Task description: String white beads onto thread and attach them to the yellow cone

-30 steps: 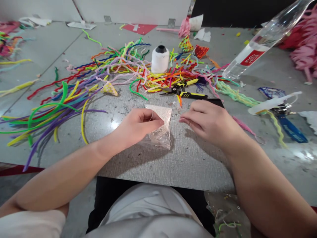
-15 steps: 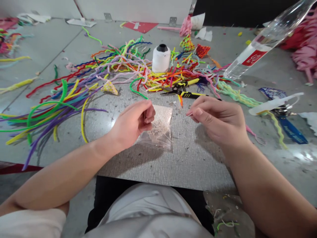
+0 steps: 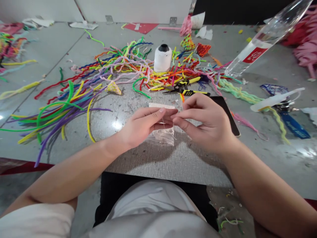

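Over a small clear zip bag of pale beads (image 3: 163, 138), my two hands meet at the fingertips. My left hand (image 3: 142, 127) has its thumb pressed toward its half-bent fingers, and a thin white thread (image 3: 163, 123) runs down from them. My right hand (image 3: 209, 124) pinches thumb and forefinger together at the left fingertips. Whatever tiny end lies in that pinch is too small to see clearly, though the thread appears to lead there. Both hands hide part of the bag. Black-and-yellow pliers (image 3: 182, 90) lie just beyond the right hand.
A white thread cone (image 3: 162, 60) stands among many coloured pipe cleaners (image 3: 119, 67). On the right, a clear bottle (image 3: 257, 49) leans at an angle. A dark phone (image 3: 226, 114) lies partly under my right hand, with a blue strap (image 3: 294, 127) farther right.
My hands were apart and now touch. The right hand has moved left, and the left hand has turned and stretched its fingers toward it. More of the phone shows.
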### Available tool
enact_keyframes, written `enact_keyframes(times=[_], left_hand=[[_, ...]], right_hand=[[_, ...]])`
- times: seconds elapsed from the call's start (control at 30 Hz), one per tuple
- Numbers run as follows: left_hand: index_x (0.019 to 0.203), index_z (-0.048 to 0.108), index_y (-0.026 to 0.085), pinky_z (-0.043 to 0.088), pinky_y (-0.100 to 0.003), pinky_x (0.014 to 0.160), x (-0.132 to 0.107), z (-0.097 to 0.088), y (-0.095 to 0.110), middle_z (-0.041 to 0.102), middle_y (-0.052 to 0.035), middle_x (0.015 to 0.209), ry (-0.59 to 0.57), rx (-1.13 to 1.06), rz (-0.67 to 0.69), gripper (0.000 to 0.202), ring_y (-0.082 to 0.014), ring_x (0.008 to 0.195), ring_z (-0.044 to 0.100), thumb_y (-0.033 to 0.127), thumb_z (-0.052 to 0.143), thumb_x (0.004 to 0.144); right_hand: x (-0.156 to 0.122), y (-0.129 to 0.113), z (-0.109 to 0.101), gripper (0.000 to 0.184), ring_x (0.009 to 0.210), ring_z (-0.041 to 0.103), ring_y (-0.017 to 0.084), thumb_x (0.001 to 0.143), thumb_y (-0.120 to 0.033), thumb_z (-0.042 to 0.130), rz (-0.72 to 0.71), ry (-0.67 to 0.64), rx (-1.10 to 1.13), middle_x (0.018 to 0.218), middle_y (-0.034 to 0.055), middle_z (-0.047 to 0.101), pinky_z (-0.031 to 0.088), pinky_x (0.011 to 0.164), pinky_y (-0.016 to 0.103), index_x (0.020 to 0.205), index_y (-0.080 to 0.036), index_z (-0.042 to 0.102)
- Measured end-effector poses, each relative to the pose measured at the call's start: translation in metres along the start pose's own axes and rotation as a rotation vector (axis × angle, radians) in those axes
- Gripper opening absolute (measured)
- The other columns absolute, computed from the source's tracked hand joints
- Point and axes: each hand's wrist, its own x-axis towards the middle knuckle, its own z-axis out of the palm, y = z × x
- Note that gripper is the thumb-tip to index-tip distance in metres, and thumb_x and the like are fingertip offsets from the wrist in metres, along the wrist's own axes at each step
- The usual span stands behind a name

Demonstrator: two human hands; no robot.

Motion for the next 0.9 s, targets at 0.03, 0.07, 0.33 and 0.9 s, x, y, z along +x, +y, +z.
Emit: enact_keyframes(times=[0.03,0.07,0.33,0.9], left_hand=[[0.113,0.088,0.019,0.062,-0.037,0.104,0.000,0.000,-0.001,0.087,-0.0101,0.107,0.006,-0.026,-0.012,0.034,-0.0227,0.109,0.080,0.048,0.084,0.095],[0.115,0.087,0.019,0.063,-0.038,0.102,0.000,0.000,-0.001,0.086,-0.0101,0.107,0.011,-0.045,-0.021,0.036,-0.0225,0.107,0.080,0.047,0.085,0.094],[0.092,0.079,0.013,0.052,-0.023,0.067,0.002,0.003,0.001,0.057,0.0012,0.069,-0.020,0.093,0.088,0.029,-0.0102,0.068,0.056,0.042,0.078,0.098],[0.085,0.078,0.016,0.048,-0.026,0.074,-0.001,0.002,0.006,0.064,-0.0014,0.073,0.011,0.440,0.094,0.032,-0.0132,0.075,0.060,0.037,0.061,0.103]], right_hand=[[0.000,0.001,0.003,0.009,0.080,0.058,0.017,0.098,-0.026,0.079,-0.019,0.002,-0.043,0.087,0.0020,0.060,0.049,0.071,0.035,0.092,-0.026,0.084],[0.000,0.003,0.006,0.009,0.080,0.058,0.018,0.098,-0.027,0.078,-0.032,0.007,-0.071,0.088,0.0024,0.060,0.049,0.071,0.036,0.092,-0.025,0.085],[0.004,-0.001,0.013,0.012,0.077,0.059,0.017,0.101,-0.024,0.077,-0.084,0.044,-0.110,0.085,0.0027,0.061,0.049,0.070,0.035,0.090,-0.022,0.081],[-0.002,-0.024,0.004,0.009,0.075,0.062,0.014,0.100,-0.012,0.073,-0.043,0.097,-0.115,0.088,0.0031,0.067,0.051,0.066,0.031,0.097,-0.020,0.075]])
